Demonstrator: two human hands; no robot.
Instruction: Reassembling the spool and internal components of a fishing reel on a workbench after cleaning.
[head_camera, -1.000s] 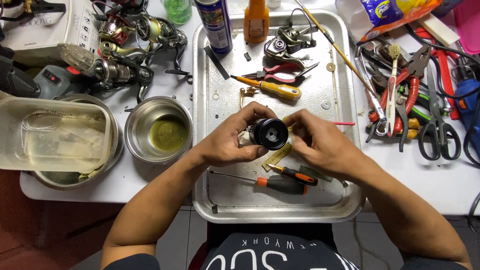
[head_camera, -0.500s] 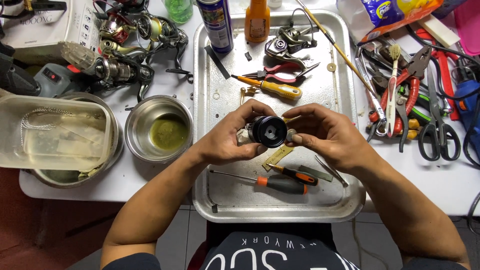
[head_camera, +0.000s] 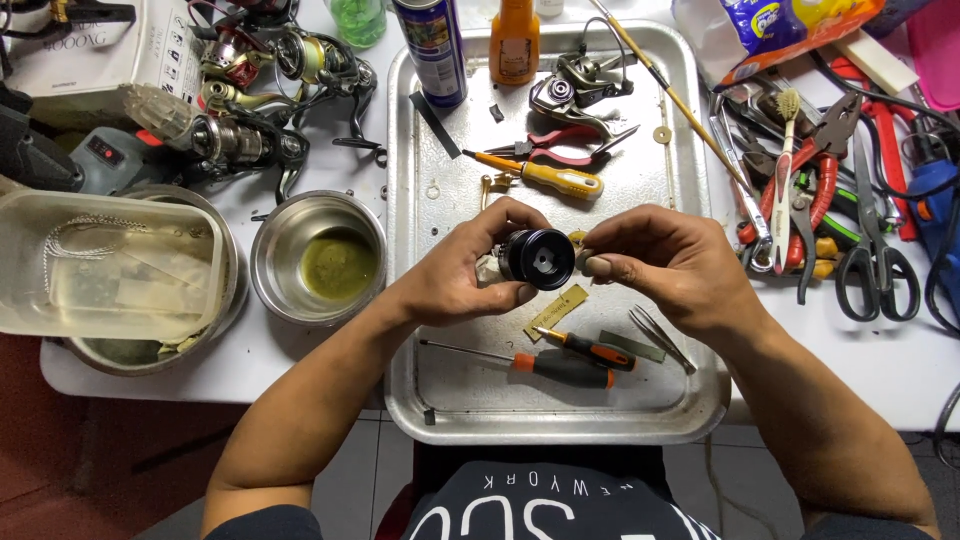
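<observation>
My left hand (head_camera: 455, 275) holds a small black round spool (head_camera: 537, 258) by its side, raised over the middle of a steel tray (head_camera: 660, 400). The spool's open face with a centre hole points toward me. My right hand (head_camera: 665, 265) is just right of the spool, thumb and fingertips pinched together close to its edge. I cannot tell whether they pinch a small part. Below the hands on the tray lie a red-and-black screwdriver (head_camera: 540, 365), a small orange-and-black screwdriver (head_camera: 590, 350), tweezers (head_camera: 660, 340) and a brass strip (head_camera: 556, 310).
The tray's far half holds a yellow-handled screwdriver (head_camera: 555, 178), red pliers (head_camera: 560, 142), a reel body (head_camera: 575, 90), a spray can (head_camera: 430, 45) and an orange bottle (head_camera: 515, 40). To the left stand a steel bowl (head_camera: 320, 260) of green liquid, a plastic tub (head_camera: 100, 265) and several reels (head_camera: 260, 100). Scissors (head_camera: 875, 250) and pliers crowd the right.
My right hand has come off the spool and now sits slightly to its right with fingertips pinched. The left hand keeps the spool in nearly the same place.
</observation>
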